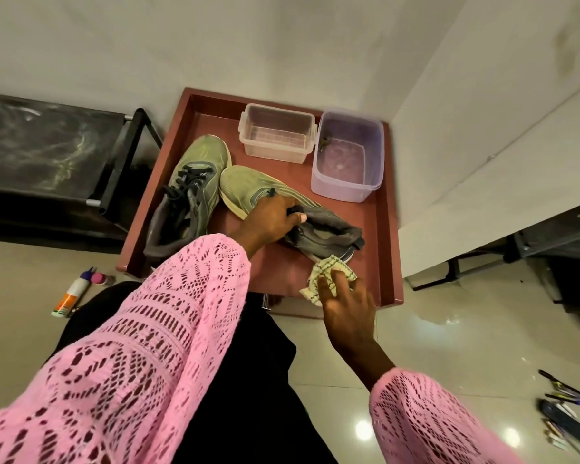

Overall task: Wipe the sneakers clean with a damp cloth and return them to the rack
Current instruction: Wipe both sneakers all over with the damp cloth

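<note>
Two olive-green sneakers with grey collars lie on a reddish-brown tray. The left sneaker rests untouched, laces up. My left hand grips the right sneaker at its tongue and collar, tilting it onto its side. My right hand holds a small cream cloth with green stripes pressed against that sneaker's heel, near the tray's front edge.
A clear plastic box and a lilac tub stand at the tray's back. A black shoe rack is on the left. A spray bottle lies on the floor at left, pens at lower right. White walls enclose the corner.
</note>
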